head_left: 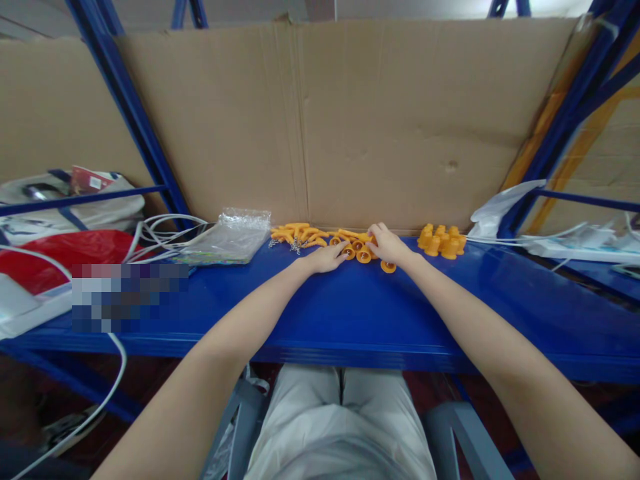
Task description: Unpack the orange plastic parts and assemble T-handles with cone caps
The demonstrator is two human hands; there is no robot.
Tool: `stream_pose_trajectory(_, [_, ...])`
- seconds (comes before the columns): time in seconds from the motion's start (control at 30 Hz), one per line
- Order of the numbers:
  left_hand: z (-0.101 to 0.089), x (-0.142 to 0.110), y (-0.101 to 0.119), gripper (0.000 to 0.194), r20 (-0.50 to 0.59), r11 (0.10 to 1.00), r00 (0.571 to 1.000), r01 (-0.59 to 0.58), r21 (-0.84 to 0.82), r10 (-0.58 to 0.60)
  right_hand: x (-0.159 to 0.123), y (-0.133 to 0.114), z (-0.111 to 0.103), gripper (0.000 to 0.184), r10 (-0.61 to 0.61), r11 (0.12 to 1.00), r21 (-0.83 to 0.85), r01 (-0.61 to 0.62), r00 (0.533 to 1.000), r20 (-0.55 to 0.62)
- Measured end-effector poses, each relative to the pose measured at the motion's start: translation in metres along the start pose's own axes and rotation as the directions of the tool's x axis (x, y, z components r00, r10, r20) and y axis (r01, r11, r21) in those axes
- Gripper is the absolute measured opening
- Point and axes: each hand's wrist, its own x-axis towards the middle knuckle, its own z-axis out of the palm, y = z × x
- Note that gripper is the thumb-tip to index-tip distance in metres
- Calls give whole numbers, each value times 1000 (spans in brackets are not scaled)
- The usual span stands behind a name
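Note:
Small orange bell-shaped plastic cups point(363, 257) lie in a loose cluster at the back of the blue table, several with their hollow ends facing me. My left hand point(327, 259) is at the cluster's left side, its thumb and fingers closed about the rim of one cup. From the right, my right hand point(389, 244) curls its fingers and thumb round another orange cup, which it partly hides. One cup point(388, 267) lies just below my right hand. Left of the cluster is a heap of orange curved pieces point(295, 233) with small metal chains.
Several orange cups point(443, 241) stand upright in a group on the right. Clear plastic bags point(227, 237), white cables point(160, 233) and a red bag point(85, 257) lie to the left. A cardboard sheet point(380, 120) walls off the back, between blue posts point(133, 113).

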Motion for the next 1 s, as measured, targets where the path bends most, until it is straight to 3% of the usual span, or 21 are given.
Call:
stream_pose_trajectory(0.17, [-1,-1,4,54,-42,998,999,-28,50,30,1,3,-1,24,6,1000,-17,-6,1000,4])
stream_pose_trajectory(0.27, [-5,-3,4,50,-191,994,980,-45,102,64,1,4,-7,24,-75,996,-49,73,997,-34])
stream_pose_trajectory(0.37, [-10,-5,2,49,-358,992,931,-35,122,77,1,3,-13,26,-167,986,-45,163,980,-107])
stream_pose_trajectory(0.47, [-14,-6,1,48,-450,991,890,-13,134,73,1,1,-17,30,-257,966,-5,260,953,-161])
stream_pose_trajectory(0.67, [-16,-6,-1,37,-446,984,889,-23,176,100,2,-8,-19,34,-381,922,15,388,910,-162])
stream_pose_trajectory(1.0, [-18,-5,0,32,-470,953,849,-116,280,241,1,-23,-19,38,-310,944,-135,300,948,-65])
